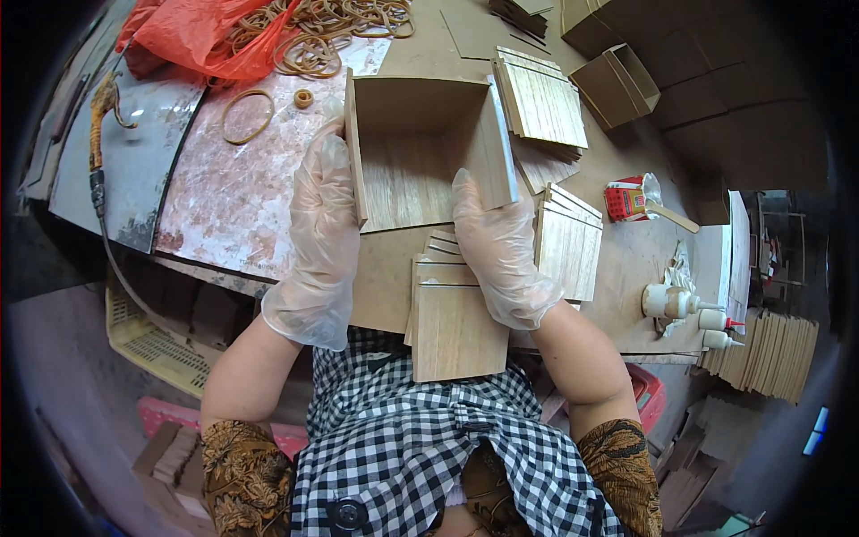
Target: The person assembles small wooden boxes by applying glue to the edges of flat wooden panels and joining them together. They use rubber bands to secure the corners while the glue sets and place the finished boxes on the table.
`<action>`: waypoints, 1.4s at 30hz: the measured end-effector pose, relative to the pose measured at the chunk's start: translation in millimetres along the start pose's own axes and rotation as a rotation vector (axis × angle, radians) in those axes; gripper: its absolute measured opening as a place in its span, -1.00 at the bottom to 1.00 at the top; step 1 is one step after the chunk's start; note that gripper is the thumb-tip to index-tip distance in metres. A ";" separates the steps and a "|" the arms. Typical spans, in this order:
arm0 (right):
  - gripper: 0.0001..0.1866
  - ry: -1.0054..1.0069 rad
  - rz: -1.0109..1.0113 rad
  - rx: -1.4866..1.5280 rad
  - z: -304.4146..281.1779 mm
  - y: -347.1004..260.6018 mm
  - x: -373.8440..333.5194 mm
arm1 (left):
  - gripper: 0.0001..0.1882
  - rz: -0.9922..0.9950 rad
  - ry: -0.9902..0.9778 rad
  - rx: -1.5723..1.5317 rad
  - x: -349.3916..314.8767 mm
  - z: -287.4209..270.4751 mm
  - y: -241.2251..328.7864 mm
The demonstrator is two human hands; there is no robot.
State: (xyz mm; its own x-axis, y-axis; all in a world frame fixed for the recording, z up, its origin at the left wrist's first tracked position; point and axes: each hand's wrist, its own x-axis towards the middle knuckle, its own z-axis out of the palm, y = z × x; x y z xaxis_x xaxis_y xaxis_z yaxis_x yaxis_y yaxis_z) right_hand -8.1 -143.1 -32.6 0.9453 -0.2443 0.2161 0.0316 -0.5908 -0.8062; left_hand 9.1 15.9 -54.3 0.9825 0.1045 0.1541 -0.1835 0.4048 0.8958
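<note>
- Box held above the bench, long axis left to right.
- Left hand clasps its left wall, fingertips hidden.
- Right hand clamps the right wall, thumb inside, other fingers hidden.

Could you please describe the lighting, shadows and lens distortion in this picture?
Head view: black corners, and the table looks bowed by the fisheye; head view: the open box is shaded inside, while the upper panel stack looks brighter; head view: pale sheen on the gloved left hand and right hand.
</note>
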 end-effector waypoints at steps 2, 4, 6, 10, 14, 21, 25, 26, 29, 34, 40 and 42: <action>-0.89 -0.008 -0.061 -0.131 1.4 2.9 1.5 | -0.52 -0.007 0.016 0.027 -0.3 -1.4 -3.3; -0.90 -0.040 -0.027 -0.073 -0.9 1.2 2.2 | -0.51 0.001 0.031 0.075 -0.6 -3.9 -5.2; -0.90 -0.034 -0.060 -0.073 -1.2 4.0 1.7 | -0.50 0.041 0.043 0.139 -0.5 -2.7 -5.9; -0.90 -0.010 -0.127 -0.154 1.5 9.7 1.9 | -0.49 0.049 0.017 0.138 2.0 -2.9 -7.4; -0.90 0.005 -0.096 -0.072 5.6 14.0 2.4 | -0.47 0.072 0.045 0.162 -0.2 3.9 -4.5; -0.91 -0.032 0.007 0.016 1.2 -2.0 2.0 | -0.48 0.069 0.046 0.146 1.9 -0.7 -11.3; -0.91 0.011 0.002 0.031 2.7 0.4 2.8 | -0.48 0.077 0.065 0.181 1.4 -0.7 -15.0; -0.90 0.021 0.009 0.035 2.5 0.2 2.8 | -0.49 0.079 0.061 0.177 1.1 0.0 -13.7; -0.87 -0.024 0.079 0.036 -1.9 -4.8 3.7 | -0.51 0.028 0.038 0.114 0.9 0.6 -7.2; -0.66 -0.314 0.338 0.024 -26.2 -17.7 10.1 | -0.60 -0.158 0.042 -0.142 9.0 -9.5 -3.6; -0.27 -0.526 0.157 0.274 -69.1 -16.2 10.4 | -0.67 -0.175 0.209 -0.038 19.2 -12.9 0.6; -0.30 -0.406 0.121 0.429 -76.4 -11.5 12.3 | -0.68 -0.107 0.206 -0.012 31.8 -21.6 -0.8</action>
State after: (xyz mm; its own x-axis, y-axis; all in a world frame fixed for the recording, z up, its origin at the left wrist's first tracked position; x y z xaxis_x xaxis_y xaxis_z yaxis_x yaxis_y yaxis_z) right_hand -21.6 -198.1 21.4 0.9961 0.0721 -0.0505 -0.0357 -0.1935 -0.9804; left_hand 39.8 38.5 -59.2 0.9694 0.2434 -0.0309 -0.0804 0.4343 0.8972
